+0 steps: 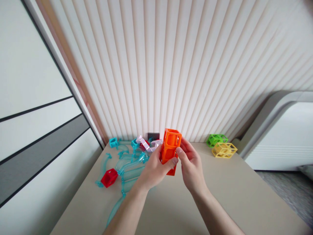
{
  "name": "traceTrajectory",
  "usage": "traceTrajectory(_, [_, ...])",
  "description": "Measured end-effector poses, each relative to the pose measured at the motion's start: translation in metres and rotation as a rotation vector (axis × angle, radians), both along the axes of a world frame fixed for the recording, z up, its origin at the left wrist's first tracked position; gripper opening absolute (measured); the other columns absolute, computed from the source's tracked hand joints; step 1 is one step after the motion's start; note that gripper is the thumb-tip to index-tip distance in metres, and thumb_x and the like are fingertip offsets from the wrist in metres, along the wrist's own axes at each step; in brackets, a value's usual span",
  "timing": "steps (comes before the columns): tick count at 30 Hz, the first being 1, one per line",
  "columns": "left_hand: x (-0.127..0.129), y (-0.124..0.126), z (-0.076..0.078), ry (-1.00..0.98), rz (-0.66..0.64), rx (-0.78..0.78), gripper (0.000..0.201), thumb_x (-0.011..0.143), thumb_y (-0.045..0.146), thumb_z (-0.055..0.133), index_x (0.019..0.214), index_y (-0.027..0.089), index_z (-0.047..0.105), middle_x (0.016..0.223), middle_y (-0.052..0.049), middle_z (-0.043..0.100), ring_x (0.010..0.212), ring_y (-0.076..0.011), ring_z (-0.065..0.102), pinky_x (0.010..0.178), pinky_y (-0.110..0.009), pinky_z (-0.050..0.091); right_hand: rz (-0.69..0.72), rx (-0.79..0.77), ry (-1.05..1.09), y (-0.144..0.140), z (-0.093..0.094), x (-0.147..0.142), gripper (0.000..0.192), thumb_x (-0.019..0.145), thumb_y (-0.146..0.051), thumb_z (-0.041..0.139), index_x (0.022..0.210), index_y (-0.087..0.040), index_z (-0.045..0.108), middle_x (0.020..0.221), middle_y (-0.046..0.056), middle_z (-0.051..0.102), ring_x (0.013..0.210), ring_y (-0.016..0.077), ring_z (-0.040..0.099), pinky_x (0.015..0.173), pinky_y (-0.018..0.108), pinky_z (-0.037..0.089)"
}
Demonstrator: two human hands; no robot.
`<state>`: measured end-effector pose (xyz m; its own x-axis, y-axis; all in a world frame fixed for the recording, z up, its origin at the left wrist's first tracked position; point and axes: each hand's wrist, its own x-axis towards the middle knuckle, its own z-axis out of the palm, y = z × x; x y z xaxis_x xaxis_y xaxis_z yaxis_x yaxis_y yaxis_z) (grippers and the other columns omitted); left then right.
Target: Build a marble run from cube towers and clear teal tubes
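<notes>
A stack of orange open-framed toy blocks stands nearly upright between my hands, above the table. My left hand wraps around its middle and lower part, the thumb lying across the front. On the other side, my right hand grips the stack near its middle with thumb and fingers. My fingers cover parts of the blocks, so the joins there are partly hidden.
Clear blue track pieces, a red block and pale pink pieces lie on the table at left. Green blocks and yellow blocks sit at the back right. A black object rests against the ribbed wall.
</notes>
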<state>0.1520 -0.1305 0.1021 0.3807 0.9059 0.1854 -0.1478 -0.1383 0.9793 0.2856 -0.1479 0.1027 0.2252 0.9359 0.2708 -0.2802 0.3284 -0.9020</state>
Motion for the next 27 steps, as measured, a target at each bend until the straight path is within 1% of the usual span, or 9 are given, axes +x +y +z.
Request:
traceTrajectory(2, [0.003, -0.001, 0.0, -0.002, 0.005, -0.015, 0.038, 0.083, 0.047, 0.076, 0.108, 0.021, 0.064, 0.095, -0.003, 0.066, 0.088, -0.0204, 0.061, 0.077, -0.029, 0.047, -0.008, -0.002, -0.006, -0.002, 0.001, 0.0, 0.048, 0.09, -0.039, 0.07, 0.136, -0.028, 0.062, 0.135, 0.008, 0.067, 0.123, 0.0289, 0.063, 0.097, 0.042, 0.055])
traceTrajectory(6, [0.0, -0.002, 0.004, 0.017, -0.046, -0.044, 0.035, 0.081, 0.043, 0.078, 0.102, 0.019, 0.066, 0.088, -0.001, 0.064, 0.08, -0.0175, 0.058, 0.07, -0.027, 0.044, -0.03, 0.005, -0.017, -0.004, 0.003, 0.001, 0.044, 0.089, -0.038, 0.072, 0.132, -0.028, 0.067, 0.132, 0.008, 0.07, 0.121, 0.0307, 0.064, 0.096, 0.043, 0.055])
traceTrajectory(11, [-0.006, -0.002, 0.01, 0.005, -0.081, -0.083, 0.038, 0.078, 0.04, 0.082, 0.104, 0.017, 0.067, 0.087, -0.001, 0.064, 0.078, -0.0149, 0.057, 0.071, -0.025, 0.043, 0.037, 0.006, -0.016, -0.006, 0.007, 0.001, 0.046, 0.088, -0.039, 0.072, 0.132, -0.028, 0.067, 0.132, 0.008, 0.07, 0.117, 0.0303, 0.066, 0.094, 0.042, 0.056])
traceTrajectory(14, [-0.004, -0.003, 0.009, -0.067, -0.091, -0.126, 0.037, 0.079, 0.042, 0.081, 0.102, 0.017, 0.067, 0.087, -0.002, 0.068, 0.08, -0.0162, 0.062, 0.073, -0.027, 0.047, 0.031, -0.039, -0.056, -0.006, 0.009, 0.001, 0.05, 0.088, -0.043, 0.072, 0.136, -0.027, 0.064, 0.132, 0.008, 0.069, 0.112, 0.0285, 0.068, 0.087, 0.038, 0.058])
traceTrajectory(17, [-0.002, -0.004, 0.005, -0.145, -0.092, -0.199, 0.041, 0.082, 0.047, 0.078, 0.11, 0.019, 0.066, 0.091, -0.005, 0.071, 0.082, -0.0192, 0.068, 0.074, -0.03, 0.051, 0.065, -0.085, -0.072, -0.004, 0.006, 0.004, 0.053, 0.089, -0.047, 0.071, 0.138, -0.029, 0.063, 0.131, 0.008, 0.07, 0.102, 0.0257, 0.07, 0.076, 0.033, 0.059])
traceTrajectory(19, [-0.002, -0.004, 0.003, -0.229, -0.109, -0.289, 0.048, 0.087, 0.056, 0.07, 0.117, 0.02, 0.066, 0.097, -0.008, 0.073, 0.084, -0.021, 0.07, 0.074, -0.031, 0.053, 0.1, -0.123, -0.042, -0.002, 0.002, 0.005, 0.051, 0.089, -0.048, 0.07, 0.136, -0.029, 0.064, 0.122, 0.007, 0.073, 0.093, 0.0221, 0.07, 0.07, 0.03, 0.057])
traceTrajectory(22, [-0.002, -0.004, 0.001, -0.346, -0.151, -0.421, 0.062, 0.09, 0.07, 0.053, 0.122, 0.019, 0.066, 0.1, -0.012, 0.075, 0.082, -0.0228, 0.072, 0.071, -0.033, 0.055, 0.126, -0.184, -0.007, 0.0, -0.002, 0.004, 0.044, 0.09, -0.047, 0.07, 0.13, -0.027, 0.069, 0.1, 0.004, 0.076, 0.075, 0.0151, 0.065, 0.057, 0.022, 0.051])
traceTrajectory(25, [-0.001, -0.004, 0.004, -0.33, -0.059, -0.459, 0.071, 0.087, 0.077, 0.05, 0.119, 0.016, 0.068, 0.092, -0.012, 0.076, 0.071, -0.022, 0.073, 0.06, -0.03, 0.053, 0.157, -0.184, -0.026, 0.0, -0.001, -0.002, 0.043, 0.091, -0.048, 0.068, 0.129, -0.025, 0.069, 0.084, 0.002, 0.071, 0.064, 0.0112, 0.055, 0.048, 0.019, 0.041])
traceTrajectory(27, [-0.001, -0.003, 0.006, -0.287, 0.037, -0.447, 0.072, 0.085, 0.078, 0.052, 0.115, 0.015, 0.069, 0.087, -0.011, 0.076, 0.065, -0.0212, 0.072, 0.055, -0.028, 0.051, 0.179, -0.161, -0.05, -0.001, 0.002, -0.005, 0.044, 0.092, -0.048, 0.066, 0.129, -0.024, 0.069, 0.081, 0.001, 0.068, 0.063, 0.0106, 0.052, 0.049, 0.02, 0.042])
